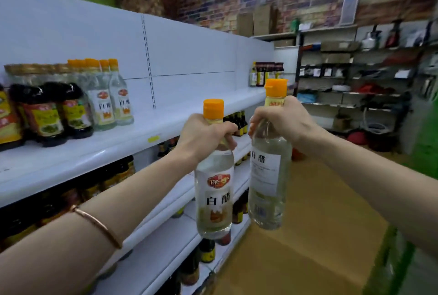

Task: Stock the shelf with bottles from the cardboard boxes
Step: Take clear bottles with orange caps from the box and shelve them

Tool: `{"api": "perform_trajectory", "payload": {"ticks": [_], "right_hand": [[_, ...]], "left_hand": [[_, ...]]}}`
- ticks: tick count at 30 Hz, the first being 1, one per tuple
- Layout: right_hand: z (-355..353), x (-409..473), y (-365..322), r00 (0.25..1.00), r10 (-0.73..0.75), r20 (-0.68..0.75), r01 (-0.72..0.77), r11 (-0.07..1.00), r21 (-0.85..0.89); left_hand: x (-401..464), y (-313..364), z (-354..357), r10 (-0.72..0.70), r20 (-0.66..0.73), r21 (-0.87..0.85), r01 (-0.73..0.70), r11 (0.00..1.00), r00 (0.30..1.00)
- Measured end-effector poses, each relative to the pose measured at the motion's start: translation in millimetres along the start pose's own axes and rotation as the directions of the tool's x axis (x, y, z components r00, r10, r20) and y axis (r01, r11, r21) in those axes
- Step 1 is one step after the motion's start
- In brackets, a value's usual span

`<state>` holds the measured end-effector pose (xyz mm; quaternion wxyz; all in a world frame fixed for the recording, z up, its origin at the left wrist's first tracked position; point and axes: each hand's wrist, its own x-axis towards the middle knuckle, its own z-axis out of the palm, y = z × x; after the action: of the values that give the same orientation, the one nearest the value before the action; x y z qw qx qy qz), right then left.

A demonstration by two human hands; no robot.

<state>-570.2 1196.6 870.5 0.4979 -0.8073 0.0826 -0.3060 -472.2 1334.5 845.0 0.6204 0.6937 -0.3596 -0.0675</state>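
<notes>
Left hand (203,136), right hand (282,120): fingers curled round necks of two clear orange-capped bottles (214,190) (269,176) labelled 白醋, right of white shelf (78,152)

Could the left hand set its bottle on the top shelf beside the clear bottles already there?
Probably yes. The left hand grips its bottle by the neck, in front of the top shelf, and the stretch right of the clear bottles is bare, with nothing between.

Even, soft indoor light, no hard shadows; far right racks (369,76) smear with motion blur, and the white shelf (78,152) bows at the left edge.
</notes>
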Motion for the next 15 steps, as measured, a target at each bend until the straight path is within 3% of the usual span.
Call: {"api": "perform_trajectory", "payload": {"ticks": [15], "right_hand": [[12, 216, 29, 0.991, -0.105, 0.083, 0.101, 0.994, 0.046]], "left_hand": [[186, -13, -20, 0.044, -0.220, 0.080, -0.027, 0.996, 0.975]]}}
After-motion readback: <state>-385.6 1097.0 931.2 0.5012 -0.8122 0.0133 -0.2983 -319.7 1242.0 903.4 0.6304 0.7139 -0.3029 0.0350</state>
